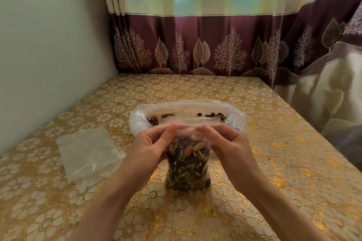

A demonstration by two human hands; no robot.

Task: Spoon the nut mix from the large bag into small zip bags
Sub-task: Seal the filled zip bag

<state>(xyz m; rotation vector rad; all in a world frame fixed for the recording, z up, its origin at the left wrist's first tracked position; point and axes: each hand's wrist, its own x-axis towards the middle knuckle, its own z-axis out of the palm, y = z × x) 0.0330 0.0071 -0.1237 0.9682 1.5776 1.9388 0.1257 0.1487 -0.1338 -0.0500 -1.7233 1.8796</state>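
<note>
A small clear zip bag (pixel 187 168), filled with a dark nut mix, stands upright on the table in front of me. My left hand (pixel 150 143) and my right hand (pixel 227 143) both pinch its zip strip at the top, thumbs and forefingers nearly meeting in the middle. Right behind it sits the large bag (pixel 188 106), a clear plastic bag with its rim rolled down, nut mix showing inside. No spoon is visible.
A stack of empty clear zip bags (pixel 88 150) lies to the left on the gold floral tablecloth (pixel 274 162). A wall stands at the left, a maroon curtain (pixel 195 45) behind the table, and draped fabric at the right.
</note>
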